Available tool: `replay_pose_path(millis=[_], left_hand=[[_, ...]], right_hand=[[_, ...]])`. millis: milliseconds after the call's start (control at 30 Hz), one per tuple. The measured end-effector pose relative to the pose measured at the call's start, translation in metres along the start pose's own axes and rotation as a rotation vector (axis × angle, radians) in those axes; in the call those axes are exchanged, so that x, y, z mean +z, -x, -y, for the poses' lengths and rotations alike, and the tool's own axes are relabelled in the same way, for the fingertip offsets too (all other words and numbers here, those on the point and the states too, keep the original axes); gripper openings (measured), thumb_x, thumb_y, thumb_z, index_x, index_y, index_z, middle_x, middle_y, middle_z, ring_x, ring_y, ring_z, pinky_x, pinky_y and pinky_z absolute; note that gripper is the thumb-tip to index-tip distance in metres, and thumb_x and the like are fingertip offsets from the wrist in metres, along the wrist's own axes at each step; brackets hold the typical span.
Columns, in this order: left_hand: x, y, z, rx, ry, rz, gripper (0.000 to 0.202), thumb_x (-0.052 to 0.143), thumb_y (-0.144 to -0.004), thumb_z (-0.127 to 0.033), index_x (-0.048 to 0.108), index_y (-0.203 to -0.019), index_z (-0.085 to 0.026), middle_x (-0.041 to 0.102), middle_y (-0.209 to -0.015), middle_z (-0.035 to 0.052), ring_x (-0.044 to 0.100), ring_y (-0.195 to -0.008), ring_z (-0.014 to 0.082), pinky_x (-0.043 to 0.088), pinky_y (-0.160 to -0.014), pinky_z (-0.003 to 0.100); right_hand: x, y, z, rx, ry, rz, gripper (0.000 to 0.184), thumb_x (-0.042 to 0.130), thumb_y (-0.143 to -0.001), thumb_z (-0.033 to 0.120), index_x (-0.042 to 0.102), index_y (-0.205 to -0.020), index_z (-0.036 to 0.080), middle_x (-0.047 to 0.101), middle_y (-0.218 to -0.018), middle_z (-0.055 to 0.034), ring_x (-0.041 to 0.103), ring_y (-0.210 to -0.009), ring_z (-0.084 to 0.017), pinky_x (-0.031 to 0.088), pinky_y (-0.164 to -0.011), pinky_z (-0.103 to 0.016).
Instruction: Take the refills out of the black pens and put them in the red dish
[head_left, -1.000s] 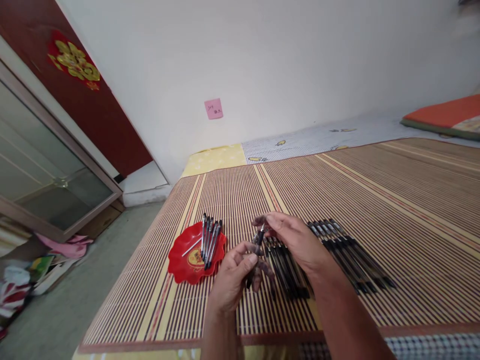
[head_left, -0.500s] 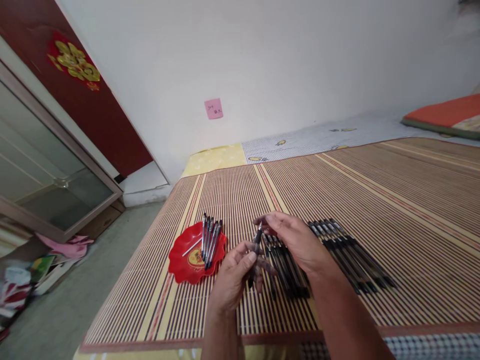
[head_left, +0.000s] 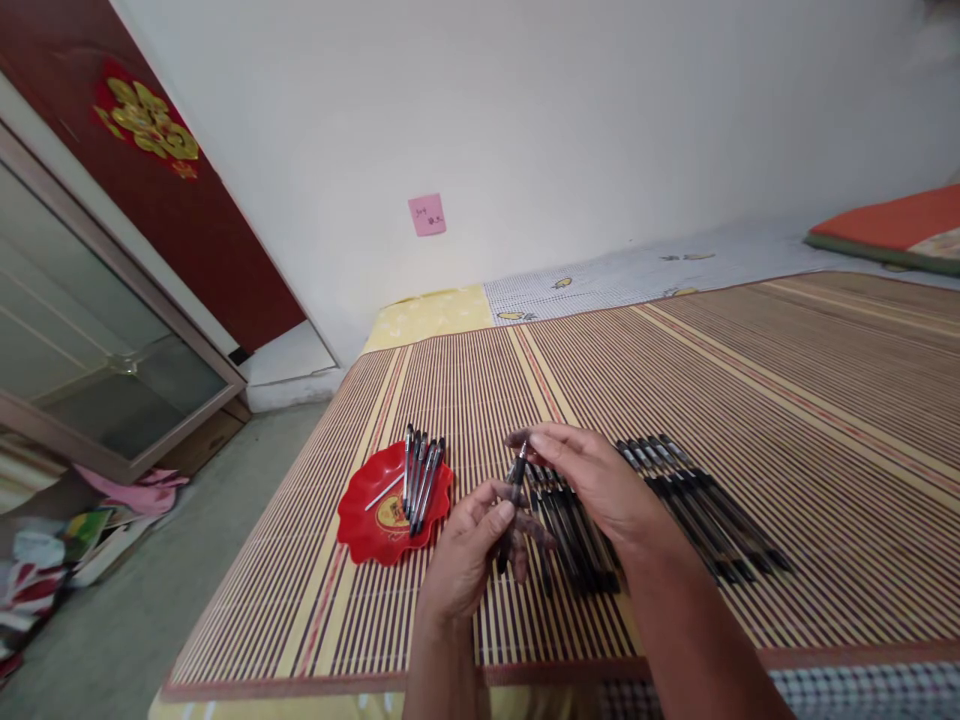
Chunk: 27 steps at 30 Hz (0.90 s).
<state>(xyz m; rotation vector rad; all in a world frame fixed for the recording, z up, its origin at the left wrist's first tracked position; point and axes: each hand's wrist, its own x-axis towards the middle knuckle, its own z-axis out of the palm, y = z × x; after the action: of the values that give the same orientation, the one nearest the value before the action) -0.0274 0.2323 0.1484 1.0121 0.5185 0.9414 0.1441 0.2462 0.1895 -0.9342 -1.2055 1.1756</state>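
My left hand [head_left: 474, 540] is closed round a black pen [head_left: 517, 480], held upright with its silver tip pointing up. At that tip, the thumb and forefinger of my right hand [head_left: 574, 465] are pinched together. Dark smudges show on the fingers of both hands. Beneath and beside my right hand lies a row of black pens [head_left: 570, 550], partly hidden by the hand. Further right is a second row of pens [head_left: 712, 520], lying side by side. A scalloped red plate [head_left: 360, 535] at the left holds several clear-barrelled pens [head_left: 424, 485] and a thin white stick [head_left: 385, 491].
Everything rests on a striped bamboo mat [head_left: 442, 390] over a bed. A pink note [head_left: 427, 215] is stuck on the white wall behind. An orange cushion [head_left: 885, 220] lies at the far right. Left of the bed, clothes [head_left: 34, 580] lie low near a glass-panelled door [head_left: 112, 320].
My right thumb and forefinger have closed in slightly on the pen's tip. My left hand keeps its hold in nearly the same place.
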Motion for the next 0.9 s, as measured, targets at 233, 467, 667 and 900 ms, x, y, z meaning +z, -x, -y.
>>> replay_pose_path(millis=[233, 467, 667, 900], left_hand=[[-0.0003, -0.0001, -0.0011, -0.017, -0.018, -0.012, 0.027, 0.071, -0.086, -0.035, 0.056, -0.094, -0.015, 0.073, -0.074, 0.0079, 0.058, -0.046, 0.0096, 0.045, -0.041, 0.016], [-0.0007, -0.0012, -0.0020, -0.004, -0.025, -0.034, 0.026, 0.071, -0.087, -0.034, 0.055, -0.095, -0.014, 0.074, -0.074, 0.0084, 0.058, -0.046, 0.0093, 0.044, -0.041, 0.016], [-0.0010, -0.0004, -0.0025, -0.009, -0.021, -0.055, 0.030, 0.075, -0.083, -0.033, 0.054, -0.093, -0.014, 0.074, -0.074, 0.0084, 0.055, -0.043, 0.0079, 0.043, -0.041, 0.015], [-0.0008, -0.0011, 0.0004, 0.009, -0.013, -0.071, 0.030, 0.075, -0.084, -0.031, 0.052, -0.095, -0.014, 0.075, -0.075, 0.0087, 0.056, -0.044, 0.0076, 0.043, -0.041, 0.014]], right_hand=[[0.0031, -0.0005, -0.0022, 0.043, 0.001, -0.073, 0.025, 0.078, -0.074, 0.044, 0.073, -0.079, 0.020, 0.069, -0.077, -0.0007, 0.062, -0.076, -0.017, 0.050, -0.074, -0.031], [0.0020, -0.0006, 0.0002, 0.004, -0.017, 0.003, 0.019, 0.071, -0.082, 0.040, 0.077, -0.089, 0.023, 0.074, -0.090, -0.0037, 0.065, -0.088, -0.018, 0.050, -0.084, -0.032], [0.0040, -0.0004, -0.0014, 0.040, -0.020, -0.073, 0.024, 0.078, -0.075, 0.043, 0.071, -0.075, 0.020, 0.066, -0.071, 0.0012, 0.060, -0.070, -0.014, 0.048, -0.070, -0.028], [0.0021, 0.0003, -0.0024, 0.008, 0.025, 0.015, 0.018, 0.072, -0.081, 0.038, 0.075, -0.087, 0.022, 0.072, -0.089, -0.0039, 0.064, -0.090, -0.019, 0.049, -0.086, -0.034]])
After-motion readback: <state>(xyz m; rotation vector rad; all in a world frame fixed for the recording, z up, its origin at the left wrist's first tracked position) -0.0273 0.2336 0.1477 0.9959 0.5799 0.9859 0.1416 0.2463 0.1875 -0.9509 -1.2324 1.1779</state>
